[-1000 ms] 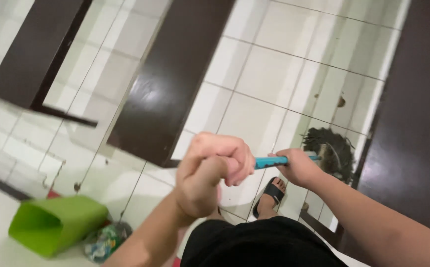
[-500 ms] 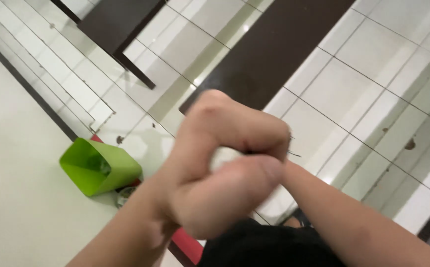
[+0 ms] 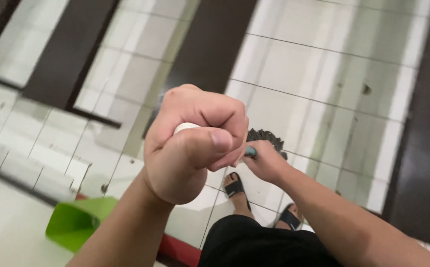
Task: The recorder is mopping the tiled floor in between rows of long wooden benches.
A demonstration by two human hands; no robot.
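Your left hand (image 3: 192,143) is fisted tight over the white top of the mop handle (image 3: 185,127); your right hand (image 3: 264,160) clasps the teal shaft lower down. Since half a second ago the mop head (image 3: 267,138) has reappeared, lying on the tiled floor (image 3: 324,74) beyond your sandals (image 3: 235,188).

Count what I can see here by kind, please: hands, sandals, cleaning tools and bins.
Hands: 2, the left hand and the right hand, both gripping the mop handle
Black sandals: 2
Mops: 1, its dark head on the tiled floor
Green bins: 1
Total: 6
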